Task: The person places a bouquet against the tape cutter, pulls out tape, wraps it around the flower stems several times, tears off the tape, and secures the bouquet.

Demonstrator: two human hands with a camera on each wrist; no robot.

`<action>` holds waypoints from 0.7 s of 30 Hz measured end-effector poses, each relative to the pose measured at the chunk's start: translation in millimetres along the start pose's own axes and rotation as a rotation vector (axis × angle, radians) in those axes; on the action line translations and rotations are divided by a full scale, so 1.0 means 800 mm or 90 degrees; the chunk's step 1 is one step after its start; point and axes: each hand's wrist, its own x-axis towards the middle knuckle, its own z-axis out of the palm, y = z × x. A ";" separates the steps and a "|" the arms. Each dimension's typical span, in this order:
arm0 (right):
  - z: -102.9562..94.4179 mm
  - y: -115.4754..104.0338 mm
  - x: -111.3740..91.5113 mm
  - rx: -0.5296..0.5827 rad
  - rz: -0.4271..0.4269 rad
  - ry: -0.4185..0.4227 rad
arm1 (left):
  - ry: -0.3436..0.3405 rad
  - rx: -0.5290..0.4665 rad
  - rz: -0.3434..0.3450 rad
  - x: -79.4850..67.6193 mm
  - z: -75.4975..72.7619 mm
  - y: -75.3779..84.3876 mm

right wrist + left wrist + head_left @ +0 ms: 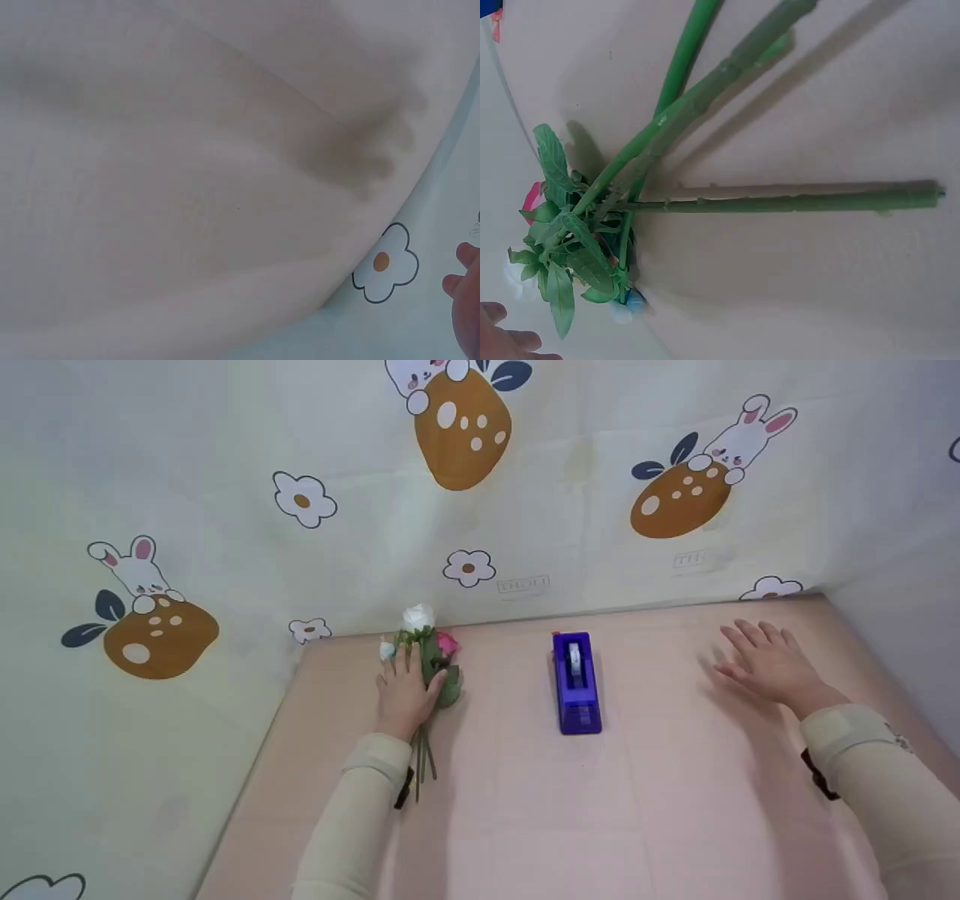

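Note:
A small bunch of artificial flowers (445, 690) lies near the back left of the table, with a white rose (418, 618), a pink bloom (447, 643) and a light blue bud (386, 650). Over it is my left hand (405, 697), fingers spread and pointing away; whether it touches the flowers I cannot tell. In the left wrist view the green stems (802, 202) fan out from the leaves (585, 259), and a few fingertips (525, 340) show at the corner. At the right, my right hand (772, 664) hovers with fingers extended and holds nothing, its shadow below.
A purple tape dispenser (579, 712) with a roll of tape stands mid-table between the hands. The pink-covered table (540, 825) meets a pale curtain (570, 525) printed with rabbits and flowers at the back and both sides.

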 end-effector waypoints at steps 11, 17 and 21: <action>0.003 -0.002 0.005 -0.007 0.009 -0.011 | -0.079 0.003 -0.149 -0.008 0.004 -0.007; 0.004 0.000 0.004 -0.008 0.013 -0.020 | -0.107 -0.009 -0.235 -0.012 0.015 -0.010; 0.003 0.001 0.005 -0.006 0.011 -0.019 | -0.152 0.063 -0.241 -0.022 0.007 -0.004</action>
